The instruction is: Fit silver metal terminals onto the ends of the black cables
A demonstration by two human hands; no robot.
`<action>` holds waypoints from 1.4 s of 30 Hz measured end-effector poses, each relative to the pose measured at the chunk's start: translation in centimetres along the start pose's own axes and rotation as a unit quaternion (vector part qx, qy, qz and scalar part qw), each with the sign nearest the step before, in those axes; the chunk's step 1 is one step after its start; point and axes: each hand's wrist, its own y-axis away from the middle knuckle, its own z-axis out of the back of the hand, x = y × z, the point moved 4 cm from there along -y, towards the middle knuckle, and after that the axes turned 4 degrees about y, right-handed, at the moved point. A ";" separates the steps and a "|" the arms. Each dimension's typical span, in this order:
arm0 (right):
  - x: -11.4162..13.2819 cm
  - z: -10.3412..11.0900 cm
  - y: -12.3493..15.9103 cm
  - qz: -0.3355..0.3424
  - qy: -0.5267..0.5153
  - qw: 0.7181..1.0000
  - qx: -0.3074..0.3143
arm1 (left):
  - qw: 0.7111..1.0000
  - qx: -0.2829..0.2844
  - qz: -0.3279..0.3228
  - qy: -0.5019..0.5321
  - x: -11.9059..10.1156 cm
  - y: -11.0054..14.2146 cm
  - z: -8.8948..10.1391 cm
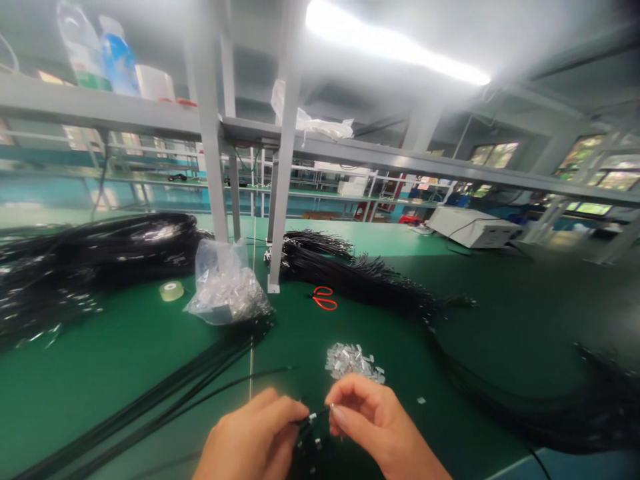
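Observation:
My left hand (pixel 255 437) is closed around a black cable (pixel 305 421), near a small white piece on it. The thumb and forefinger of my right hand (pixel 367 420) pinch the thin end of that cable, where a tiny shiny tip shows. Just beyond my right hand lies a heap of small clear plastic pieces (pixel 350 360) on the green table (pixel 285 337). Below the hands, several more cable ends with small white pieces show, partly blurred. More black cables (pixel 200 373) stretch away to the left of my left hand.
A clear bag of plastic pieces (pixel 227 287), a tape roll (pixel 171 291) and red-handled scissors (pixel 325 299) lie farther back. Bundles of black cables lie left (pixel 125 247) and right (pixel 360 273). A grey shelf post (pixel 283 167) rises mid-table. A white box-shaped device (pixel 473 227) stands back right.

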 end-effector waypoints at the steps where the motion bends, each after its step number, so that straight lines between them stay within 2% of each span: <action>1: 0.1 0.0 0.0 -0.002 0.005 1.000 -0.001 | 1.000 0.003 0.003 -0.002 0.1 0.0 0.0; 5: 0.3 -0.1 -0.1 -0.001 0.027 1.000 -0.004 | 1.000 0.012 0.011 -0.007 0.3 -0.1 0.1; 9: 0.2 -0.2 -0.4 -0.007 -0.003 1.000 0.010 | 0.999 0.026 0.006 0.020 0.2 -0.2 0.3; 20: 0.2 -0.4 -0.2 -0.010 -0.006 1.000 0.010 | 0.998 -0.009 0.001 0.055 0.7 -0.1 0.4; 24: 0.0 -0.6 -0.2 -0.014 -0.020 0.999 0.036 | 0.999 -0.004 -0.003 0.047 0.5 0.0 0.3; 28: 0.2 -0.7 -0.2 -0.023 0.034 0.999 0.020 | 1.000 -0.004 0.005 0.003 0.2 0.0 0.3; 32: 0.5 -1.0 -0.5 -0.027 0.085 0.996 0.017 | 0.999 0.001 0.008 0.042 0.1 -0.1 0.5; 37: 0.1 -1.8 -0.9 -0.039 -0.051 0.996 0.064 | 0.986 0.015 0.049 0.158 0.7 -0.1 0.9; 40: 0.2 -1.7 -0.8 -0.025 0.058 0.998 0.007 | 0.981 0.015 0.065 0.180 0.9 -0.1 1.0; 42: 0.4 -1.8 -0.8 -0.005 0.120 0.993 -0.002 | 0.984 0.012 0.064 0.168 0.9 -0.2 1.0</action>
